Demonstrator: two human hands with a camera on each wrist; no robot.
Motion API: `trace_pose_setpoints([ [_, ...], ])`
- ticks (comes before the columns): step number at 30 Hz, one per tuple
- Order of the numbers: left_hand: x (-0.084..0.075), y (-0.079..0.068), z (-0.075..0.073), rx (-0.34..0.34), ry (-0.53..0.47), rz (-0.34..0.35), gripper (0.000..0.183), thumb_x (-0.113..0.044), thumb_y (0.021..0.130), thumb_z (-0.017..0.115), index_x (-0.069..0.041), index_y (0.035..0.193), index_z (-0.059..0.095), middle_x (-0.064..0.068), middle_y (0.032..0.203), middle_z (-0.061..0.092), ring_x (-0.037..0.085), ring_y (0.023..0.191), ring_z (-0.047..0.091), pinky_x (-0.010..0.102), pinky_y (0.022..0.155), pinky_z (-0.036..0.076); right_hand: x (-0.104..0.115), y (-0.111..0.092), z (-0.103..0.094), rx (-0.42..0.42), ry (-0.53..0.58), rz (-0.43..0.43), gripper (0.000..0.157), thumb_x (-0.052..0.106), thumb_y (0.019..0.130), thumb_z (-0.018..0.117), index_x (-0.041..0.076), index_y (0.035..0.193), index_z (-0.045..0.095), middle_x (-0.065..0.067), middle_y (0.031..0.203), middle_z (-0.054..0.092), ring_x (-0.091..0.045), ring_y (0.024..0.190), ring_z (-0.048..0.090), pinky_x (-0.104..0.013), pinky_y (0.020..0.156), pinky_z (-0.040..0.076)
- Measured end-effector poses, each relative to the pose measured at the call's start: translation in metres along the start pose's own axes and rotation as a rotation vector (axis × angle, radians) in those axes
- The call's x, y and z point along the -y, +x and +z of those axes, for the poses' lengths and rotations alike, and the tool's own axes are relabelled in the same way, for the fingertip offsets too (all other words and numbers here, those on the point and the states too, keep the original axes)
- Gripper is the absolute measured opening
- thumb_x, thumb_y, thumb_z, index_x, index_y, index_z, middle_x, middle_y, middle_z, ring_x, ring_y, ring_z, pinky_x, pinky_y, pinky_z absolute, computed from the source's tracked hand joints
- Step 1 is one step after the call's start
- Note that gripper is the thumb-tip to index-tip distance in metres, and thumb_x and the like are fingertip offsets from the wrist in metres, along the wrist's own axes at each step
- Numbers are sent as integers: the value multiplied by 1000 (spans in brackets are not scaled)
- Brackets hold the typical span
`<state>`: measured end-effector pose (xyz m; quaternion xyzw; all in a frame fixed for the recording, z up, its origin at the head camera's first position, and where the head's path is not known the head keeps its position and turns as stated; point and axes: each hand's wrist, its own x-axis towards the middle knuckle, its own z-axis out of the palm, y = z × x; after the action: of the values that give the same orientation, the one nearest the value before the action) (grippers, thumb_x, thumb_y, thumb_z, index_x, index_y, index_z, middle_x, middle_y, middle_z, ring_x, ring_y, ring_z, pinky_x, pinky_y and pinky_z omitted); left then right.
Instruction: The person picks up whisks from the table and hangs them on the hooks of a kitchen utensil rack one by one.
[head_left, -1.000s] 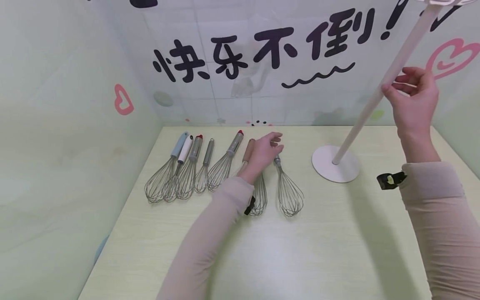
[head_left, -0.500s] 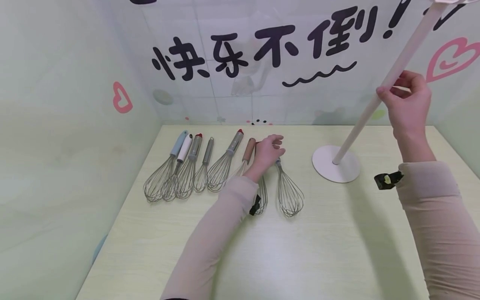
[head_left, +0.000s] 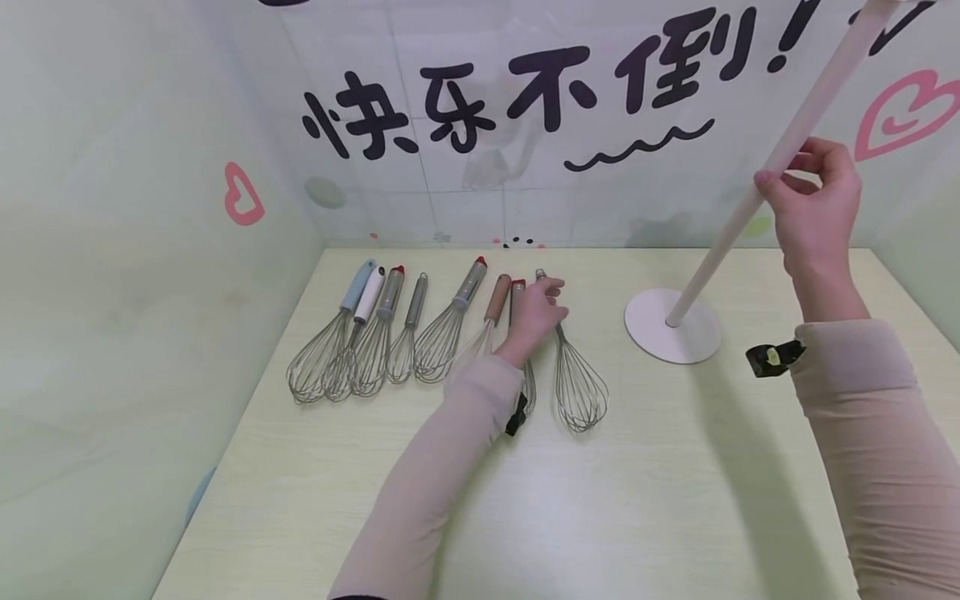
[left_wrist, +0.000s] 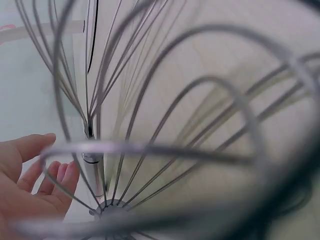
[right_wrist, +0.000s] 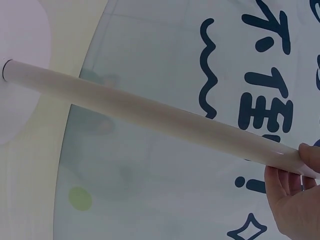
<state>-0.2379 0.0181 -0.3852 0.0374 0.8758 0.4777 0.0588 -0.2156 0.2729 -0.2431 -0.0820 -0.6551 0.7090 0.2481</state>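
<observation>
My left hand (head_left: pixel 534 315) reaches over the rightmost wire whisk (head_left: pixel 559 332), covering part of its handle. In the left wrist view, the thumb and fingers are spread apart beside that whisk's metal handle (left_wrist: pixel 93 172). Below the same wrist lies a whisk with a red-tipped handle (head_left: pixel 517 286); its wires are partly hidden by the sleeve. On the right, my right hand (head_left: pixel 821 204) pinches the white pole (head_left: pixel 723 237) between thumb and fingers, well above its round base (head_left: pixel 645 333). The right wrist view shows the thumb on one side of the pole and the fingers on the other.
Several more whisks lie in a row to the left, among them one with a blue handle (head_left: pixel 357 286), a white-handled one (head_left: pixel 371 295) and a brown-handled one (head_left: pixel 498 298). A printed wall covering (head_left: pixel 450 208) rises behind the pale wooden table (head_left: pixel 600 517).
My left hand has shifted slightly right and toward me, uncovering the red-tipped handle and the end of the rightmost whisk. My right hand has moved slightly left, still at the pole.
</observation>
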Motion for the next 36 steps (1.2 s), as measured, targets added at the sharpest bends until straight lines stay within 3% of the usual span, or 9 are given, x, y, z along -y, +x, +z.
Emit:
trace_pose_setpoints([
  [8, 4, -4, 9, -29, 57, -11, 49, 2, 82, 68, -5, 129, 57, 15, 130, 60, 27, 117, 59, 33, 97, 52, 0, 1, -1, 2, 14, 9, 35, 0, 83, 68, 15, 114, 58, 5, 98, 53, -6, 79, 60, -24, 107, 44],
  [15, 13, -4, 13, -59, 78, -2, 52, 4, 79, 71, -2, 128, 57, 17, 111, 64, 25, 93, 62, 29, 80, 55, 0, 1, -2, 5, 16, 15, 36, 0, 83, 68, 15, 114, 58, 5, 97, 54, -5, 77, 60, -27, 110, 41],
  [27, 14, -2, 16, -64, 78, -32, 56, 5, 78, 69, 0, 132, 53, 22, 127, 58, 30, 112, 60, 34, 93, 54, 1, 0, -2, 1, 2, 26, 37, 2, 83, 68, 16, 116, 57, 6, 98, 53, -5, 78, 60, -32, 114, 36],
  [31, 13, -2, 15, -68, 69, -54, 57, 5, 78, 67, 0, 133, 52, 22, 123, 60, 29, 106, 62, 32, 87, 56, 1, 1, -1, 1, -2, 29, 37, 3, 84, 68, 16, 117, 57, 6, 98, 53, -5, 79, 60, -34, 115, 35],
  [36, 12, -3, 13, -57, 52, -89, 58, 2, 79, 67, -1, 134, 50, 19, 109, 68, 21, 84, 61, 22, 67, 51, 1, 1, -1, 3, -10, 31, 38, 3, 84, 68, 16, 118, 56, 6, 99, 53, -5, 79, 59, -33, 114, 35],
])
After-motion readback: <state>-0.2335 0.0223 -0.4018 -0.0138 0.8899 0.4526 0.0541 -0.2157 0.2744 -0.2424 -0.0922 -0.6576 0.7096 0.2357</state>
